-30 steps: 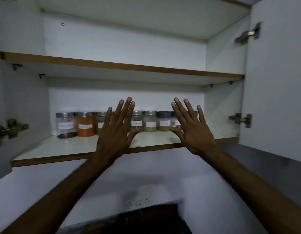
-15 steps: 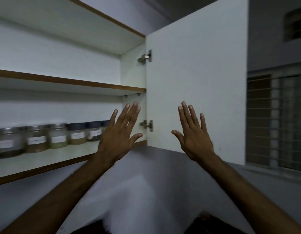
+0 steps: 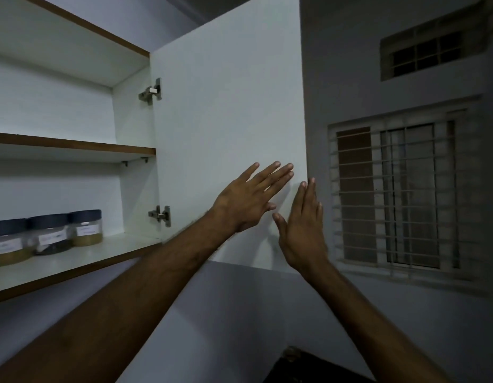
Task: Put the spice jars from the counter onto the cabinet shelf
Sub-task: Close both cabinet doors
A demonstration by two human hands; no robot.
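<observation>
A dim kitchen corner with pale walls fills the view, a barred window (image 3: pixel 400 197) on the right and a smaller grilled vent (image 3: pixel 424 53) above it. On the left stands an open white cabinet with brown-edged shelves; its door (image 3: pixel 228 111) swings out toward the camera on two metal hinges, the upper hinge (image 3: pixel 151 91) and the lower hinge (image 3: pixel 160 215). Three spice jars (image 3: pixel 50 233) with dark lids and white labels sit in a row on the lower cabinet shelf (image 3: pixel 82 262), close beside one another near its right end; the leftmost is cut off by the frame edge. The upper shelf (image 3: pixel 74 146) shows nothing on the part in view. Both arms reach up from below toward the door's free edge. The left hand (image 3: pixel 250 200) lies flat against the inner face of the door, fingers spread and extended, grasping nothing. The right hand (image 3: pixel 302 230) is held upright just beside it at the door's outer edge, fingers straight and together, palm turned toward the edge, also empty; whether it touches the door cannot be told. The two hands are near each other, thumbs almost meeting.
</observation>
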